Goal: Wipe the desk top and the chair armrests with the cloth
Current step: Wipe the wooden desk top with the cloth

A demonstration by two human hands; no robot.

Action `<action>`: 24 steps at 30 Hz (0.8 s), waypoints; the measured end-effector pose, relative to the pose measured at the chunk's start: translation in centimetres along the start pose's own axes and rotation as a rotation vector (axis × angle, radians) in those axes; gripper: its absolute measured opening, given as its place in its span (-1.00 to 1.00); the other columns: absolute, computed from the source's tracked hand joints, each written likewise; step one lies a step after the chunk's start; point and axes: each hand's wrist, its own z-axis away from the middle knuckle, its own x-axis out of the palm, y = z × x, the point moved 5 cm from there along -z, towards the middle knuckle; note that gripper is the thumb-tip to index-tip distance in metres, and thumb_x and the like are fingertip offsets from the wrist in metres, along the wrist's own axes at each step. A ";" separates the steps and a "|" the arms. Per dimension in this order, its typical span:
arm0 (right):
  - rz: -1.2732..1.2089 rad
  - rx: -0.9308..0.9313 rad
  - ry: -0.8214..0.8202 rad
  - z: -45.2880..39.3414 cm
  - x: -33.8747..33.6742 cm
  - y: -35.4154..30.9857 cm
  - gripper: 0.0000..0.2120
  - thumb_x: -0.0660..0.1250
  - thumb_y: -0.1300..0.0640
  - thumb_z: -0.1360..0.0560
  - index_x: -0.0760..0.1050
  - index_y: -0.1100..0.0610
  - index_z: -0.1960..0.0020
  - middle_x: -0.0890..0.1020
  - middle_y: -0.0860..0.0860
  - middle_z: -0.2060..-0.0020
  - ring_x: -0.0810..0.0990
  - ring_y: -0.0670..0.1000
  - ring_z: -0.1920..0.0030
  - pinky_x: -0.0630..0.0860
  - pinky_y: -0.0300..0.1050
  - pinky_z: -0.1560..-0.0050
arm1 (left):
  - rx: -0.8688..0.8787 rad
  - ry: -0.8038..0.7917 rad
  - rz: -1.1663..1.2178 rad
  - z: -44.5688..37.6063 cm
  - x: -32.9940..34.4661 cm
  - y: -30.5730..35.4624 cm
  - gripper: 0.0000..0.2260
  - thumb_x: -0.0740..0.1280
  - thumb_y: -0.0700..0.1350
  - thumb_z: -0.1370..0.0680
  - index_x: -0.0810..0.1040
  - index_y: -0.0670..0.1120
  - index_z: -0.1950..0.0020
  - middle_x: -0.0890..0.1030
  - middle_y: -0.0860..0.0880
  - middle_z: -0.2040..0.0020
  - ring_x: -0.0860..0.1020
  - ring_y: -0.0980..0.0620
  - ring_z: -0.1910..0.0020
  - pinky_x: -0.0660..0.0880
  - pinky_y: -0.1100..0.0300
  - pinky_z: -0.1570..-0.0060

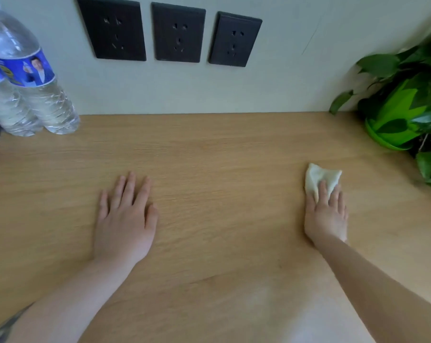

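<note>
A: On wooden desk top [209, 169], right side: right hand [326, 214] palm down, fingers straight and close together, pressing on white cloth [318, 178].

B: Gripping it or only pressing?

A: Pressing. Fingertips over near half of cloth, no curl seen. Far half bunched, sticking out past fingertips toward wall. Thumb side partly hidden; cannot tell whether thumb tucks under the edge.

B: Left hand?

A: Left hand [125, 216] flat on desk top left of centre, fingers spread slightly and straight, thumb out to the side. Holding nothing. Well apart from cloth.

B: Forearms?

A: Both bare, reaching in from near edge. Dark mark on left forearm near lower left corner, blurred.

B: Surroundings?

A: Two clear water bottles [29, 78] at back left against wall, blue labels, standing upright side by side and touching. Three black wall sockets [177, 33] in a row above desk. Green potted plant [405, 112] at back right, bright green pot on matching saucer, leaves trailing down toward desk near cloth but apart from it. Pale smear on desk surface near bottom centre.
</note>
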 end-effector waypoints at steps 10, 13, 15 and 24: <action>0.114 -0.770 -0.149 3.9 4.1 -13.8 -0.46 -0.24 -0.15 -0.62 -0.19 -0.05 -0.56 -0.12 0.04 -0.56 -0.23 0.00 -0.53 -0.20 -0.04 -0.52 | -0.008 -0.017 -0.040 0.0 -0.3 -0.5 -0.46 -0.14 0.14 -0.55 0.08 0.07 -0.53 0.08 0.00 -0.55 -0.01 0.05 -0.53 -0.07 0.00 -0.47; 0.155 -1.112 -0.302 5.5 3.0 -7.9 -0.46 -0.20 -0.20 -0.62 -0.20 -0.12 -0.56 -0.14 -0.05 -0.55 -0.25 -0.08 -0.52 -0.20 -0.10 -0.51 | -0.018 -0.024 -0.047 0.0 -0.4 -0.5 -0.44 -0.17 0.16 -0.54 0.08 0.07 -0.53 0.09 0.01 -0.55 -0.02 0.06 -0.53 -0.06 -0.01 -0.48; 0.190 -0.983 -0.267 1.9 1.8 -5.2 -0.46 -0.23 -0.22 -0.60 -0.23 -0.15 -0.54 -0.15 -0.07 -0.55 -0.28 -0.13 -0.51 -0.10 -0.07 -0.52 | -0.025 -0.035 -0.056 -0.1 -0.3 -0.4 -0.44 -0.19 0.16 -0.53 0.06 0.07 -0.54 0.07 0.01 -0.56 -0.04 0.07 -0.53 -0.07 -0.01 -0.48; -0.011 -0.028 -0.051 -7.5 4.2 -18.3 -0.45 -0.17 -0.09 -0.63 -0.16 0.04 -0.57 -0.12 0.13 -0.56 -0.21 0.14 -0.54 -0.23 0.08 -0.50 | -0.049 -0.035 -0.049 -0.1 -0.3 -0.4 -0.45 -0.16 0.15 -0.54 0.07 0.08 -0.53 0.06 0.04 -0.55 -0.04 0.08 -0.53 -0.04 -0.01 -0.48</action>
